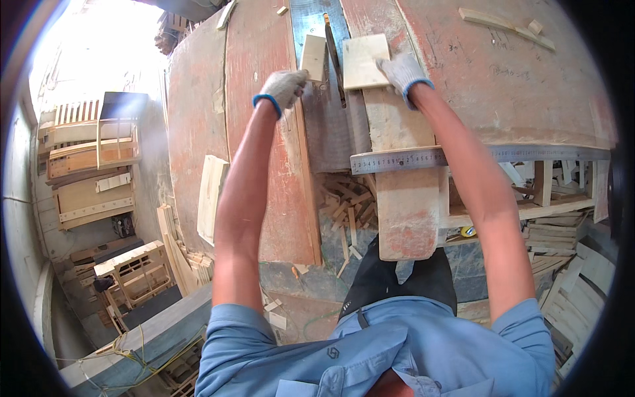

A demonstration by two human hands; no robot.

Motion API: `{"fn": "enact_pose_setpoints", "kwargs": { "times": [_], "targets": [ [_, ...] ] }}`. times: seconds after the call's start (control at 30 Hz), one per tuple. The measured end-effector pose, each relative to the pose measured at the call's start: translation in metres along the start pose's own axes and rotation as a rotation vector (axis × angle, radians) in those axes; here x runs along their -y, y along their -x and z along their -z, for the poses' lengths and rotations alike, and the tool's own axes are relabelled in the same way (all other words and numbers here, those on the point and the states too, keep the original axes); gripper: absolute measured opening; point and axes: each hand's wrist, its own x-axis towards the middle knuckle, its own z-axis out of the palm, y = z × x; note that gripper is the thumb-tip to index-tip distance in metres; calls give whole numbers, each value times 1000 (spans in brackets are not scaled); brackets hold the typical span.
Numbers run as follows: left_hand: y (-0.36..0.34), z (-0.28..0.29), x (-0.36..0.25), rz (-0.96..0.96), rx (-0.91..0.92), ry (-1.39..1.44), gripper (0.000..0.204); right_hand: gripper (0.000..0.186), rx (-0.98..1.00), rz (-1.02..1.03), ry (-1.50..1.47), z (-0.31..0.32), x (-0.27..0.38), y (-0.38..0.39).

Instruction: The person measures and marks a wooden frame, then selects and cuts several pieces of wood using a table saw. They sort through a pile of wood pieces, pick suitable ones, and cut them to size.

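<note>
A saw blade stands up through a slot in the metal strip of the worktable. To its left, my left hand, in a white knit glove with a blue cuff, is closed on the near end of a small pale wood block. On the blade's right lies a wider, squarish wood board. My right hand, gloved the same way, grips this board by its right side, thumb on top. Part of its fingers is hidden. Both wood pieces are apart from each other, with the blade between them.
A steel ruler crosses the table's near side, over a long wooden slide board. Wood offcuts pile up in the gap below. A pale plank lies at the left table edge; thin strips lie far right.
</note>
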Motion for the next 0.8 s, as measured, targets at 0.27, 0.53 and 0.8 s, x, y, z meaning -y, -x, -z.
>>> {"fn": "enact_pose_setpoints", "kwargs": {
  "times": [0.27,0.53,0.8],
  "targets": [
    [25,73,-37,-469,-108,511,44,35,132,-113,-339,25,-12,94],
    [133,-61,69,85,212,394,39,34,349,-164,-323,5,10,133],
    [131,-66,97,89,146,496,27,31,445,-177,-176,-15,13,125]
  ]
}}
